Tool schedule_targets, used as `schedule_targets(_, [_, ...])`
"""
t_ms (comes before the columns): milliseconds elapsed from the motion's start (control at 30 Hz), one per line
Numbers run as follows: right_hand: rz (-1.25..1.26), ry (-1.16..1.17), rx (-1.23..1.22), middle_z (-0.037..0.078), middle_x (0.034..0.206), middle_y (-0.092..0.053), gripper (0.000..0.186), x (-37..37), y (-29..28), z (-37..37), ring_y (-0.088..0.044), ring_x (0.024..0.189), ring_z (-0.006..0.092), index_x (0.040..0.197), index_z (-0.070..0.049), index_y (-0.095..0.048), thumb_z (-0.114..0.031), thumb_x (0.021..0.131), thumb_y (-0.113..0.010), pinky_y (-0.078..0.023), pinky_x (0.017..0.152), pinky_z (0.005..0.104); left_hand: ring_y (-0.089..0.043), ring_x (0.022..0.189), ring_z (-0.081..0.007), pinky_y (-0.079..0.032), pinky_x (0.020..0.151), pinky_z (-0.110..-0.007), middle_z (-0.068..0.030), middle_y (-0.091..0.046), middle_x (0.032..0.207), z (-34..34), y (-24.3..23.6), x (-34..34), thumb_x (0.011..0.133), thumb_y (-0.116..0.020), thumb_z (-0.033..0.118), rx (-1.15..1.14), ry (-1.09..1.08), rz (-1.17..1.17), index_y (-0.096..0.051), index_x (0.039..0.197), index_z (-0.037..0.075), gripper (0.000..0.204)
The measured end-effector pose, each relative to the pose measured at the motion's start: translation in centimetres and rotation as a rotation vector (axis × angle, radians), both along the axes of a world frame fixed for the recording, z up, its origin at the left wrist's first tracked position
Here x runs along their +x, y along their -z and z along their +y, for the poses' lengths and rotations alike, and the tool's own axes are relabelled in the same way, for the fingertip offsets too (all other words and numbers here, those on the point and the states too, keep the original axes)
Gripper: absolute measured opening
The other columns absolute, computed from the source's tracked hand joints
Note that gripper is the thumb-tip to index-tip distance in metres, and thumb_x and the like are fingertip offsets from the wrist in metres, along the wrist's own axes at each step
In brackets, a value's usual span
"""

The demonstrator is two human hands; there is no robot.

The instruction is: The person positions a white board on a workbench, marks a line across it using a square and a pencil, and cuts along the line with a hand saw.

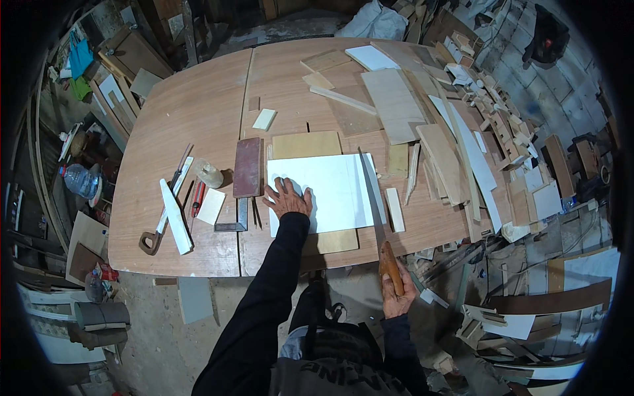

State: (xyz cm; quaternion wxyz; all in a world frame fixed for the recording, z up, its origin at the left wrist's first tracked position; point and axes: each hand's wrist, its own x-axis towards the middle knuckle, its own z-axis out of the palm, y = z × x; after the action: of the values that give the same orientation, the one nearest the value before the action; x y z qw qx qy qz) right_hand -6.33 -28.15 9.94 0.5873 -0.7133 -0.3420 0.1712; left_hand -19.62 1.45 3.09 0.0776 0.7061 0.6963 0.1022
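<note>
In the head view, the left hand [288,199] is lying flat with fingers spread on a white board [333,195], which is resting on a yellowish panel [306,144] near the front of a wood-grain table [191,105]. The right hand [399,300] is gripping the wooden handle of a handsaw [372,191], whose blade is running across the board near its right edge; whether the teeth are touching is hard to tell. A seam is crossing the tabletop. Left of the board, a dark red block [248,166], a metal square [242,218] and a second saw [149,242] are lying. Wood offcuts [394,109] are crowding the right side, beside a grey block wall [545,79]. A water bottle [81,180] is standing left of the table.
</note>
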Motion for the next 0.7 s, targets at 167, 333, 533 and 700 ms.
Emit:
schedule_targets(167, [0.101, -0.010, 0.066, 0.009, 0.108, -0.062, 0.040, 0.0, 0.5, 0.8, -0.057, 0.095, 0.0128, 0.121, 0.001, -0.056, 0.003, 0.081, -0.056, -0.045, 0.084, 0.0250, -0.012, 0.137, -0.0445, -0.011, 0.108, -0.063, -0.0155, -0.025, 0.146, -0.6, 0.3, 0.2, 0.083, -0.052, 0.051, 0.024, 0.004, -0.011, -0.038, 0.139, 0.005, 0.074])
schedule_targets(333, [0.087, -0.006, 0.024, 0.007, 0.104, -0.062, 0.041, 0.0, 0.4, 1.1, -0.057, 0.088, 0.0118, 0.120, 0.002, -0.056, 0.007, 0.080, -0.052, -0.045, 0.079, 0.0234, -0.011, 0.139, -0.0428, -0.009, 0.108, -0.064, -0.0177, -0.026, 0.145, -0.3, -0.2, 1.5, 0.082, -0.052, 0.048, 0.051, 0.019, 0.034, -0.041, 0.136, 0.003, 0.071])
schedule_targets(533, [0.607, -0.036, 0.124, 0.007, 0.104, -0.063, 0.039, 0.4, 1.3, 0.7, -0.057, 0.083, 0.0108, 0.121, 0.002, -0.055, 0.006, 0.082, -0.055, -0.046, 0.072, 0.0218, -0.028, 0.134, -0.0319, -0.015, 0.109, -0.060, -0.0127, -0.042, 0.133, 3.6, 0.3, 7.4, 0.077, -0.060, 0.025, 0.160, 0.376, -0.106, -0.051, 0.120, 0.006, 0.048])
schedule_targets(700, [0.103, -0.101, -0.103, 0.012, 0.110, -0.063, 0.038, -0.1, 0.5, 0.5, -0.060, 0.095, 0.0159, 0.123, 0.000, -0.054, -0.003, 0.085, -0.061, -0.047, 0.082, 0.0255, -0.039, 0.122, -0.0290, -0.025, 0.103, -0.054, -0.0097, -0.049, 0.122, 6.2, 2.1, 11.0, 0.072, -0.061, 0.018, 0.213, 0.452, -0.123, -0.057, 0.110, 0.009, 0.039])
